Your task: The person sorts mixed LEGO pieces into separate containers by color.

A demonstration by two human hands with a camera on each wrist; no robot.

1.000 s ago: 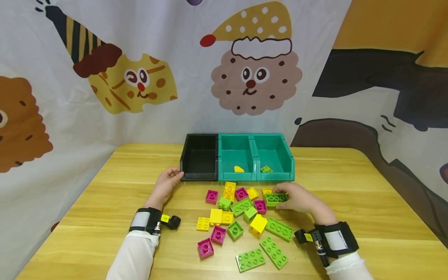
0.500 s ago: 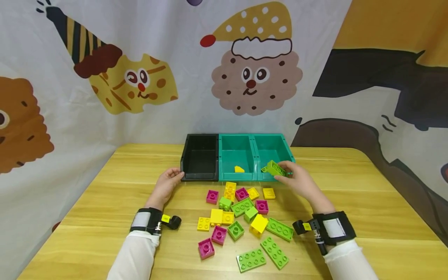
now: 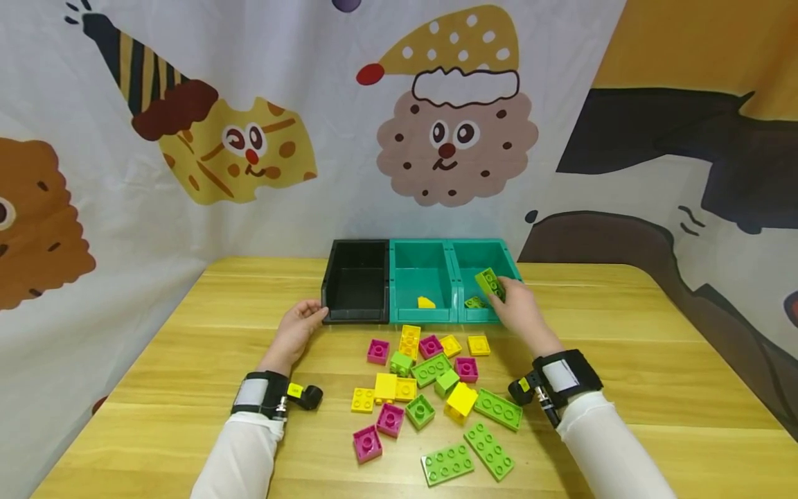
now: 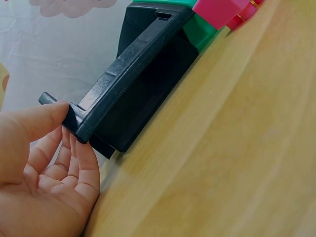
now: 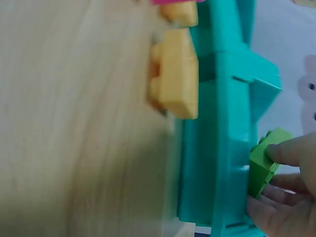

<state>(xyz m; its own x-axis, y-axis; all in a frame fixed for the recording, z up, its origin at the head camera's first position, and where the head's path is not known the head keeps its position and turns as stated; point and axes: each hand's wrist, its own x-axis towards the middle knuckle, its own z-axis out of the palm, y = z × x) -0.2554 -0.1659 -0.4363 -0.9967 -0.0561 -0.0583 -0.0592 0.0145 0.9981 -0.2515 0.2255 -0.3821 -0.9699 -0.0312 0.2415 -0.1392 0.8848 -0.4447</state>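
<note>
In the head view, my right hand (image 3: 524,312) pinches a long green building brick (image 3: 488,279) over the right teal bin (image 3: 486,316). A green piece (image 3: 474,303) lies inside that bin, under the held brick. Seen from the right wrist, thumb and fingers clasp the brick (image 5: 264,160) just beyond the bin's front edge. My left hand (image 3: 294,333) holds the front left corner of the black bin (image 3: 357,315). The left wrist view has its thumb on top of the rim (image 4: 123,74) and its fingers beneath.
A yellow piece (image 3: 426,302) lies in the middle teal bin (image 3: 419,316). Several green, yellow and magenta bricks, among them a flat green plate (image 3: 447,464) and a magenta brick (image 3: 367,443), are scattered on the wooden table (image 3: 187,388) before the bins. A patterned curtain (image 3: 349,173) hangs behind.
My right hand has lifted the green brick from beside a yellow brick and carried it forward over the right teal bin. The left hand stays at the black bin's corner.
</note>
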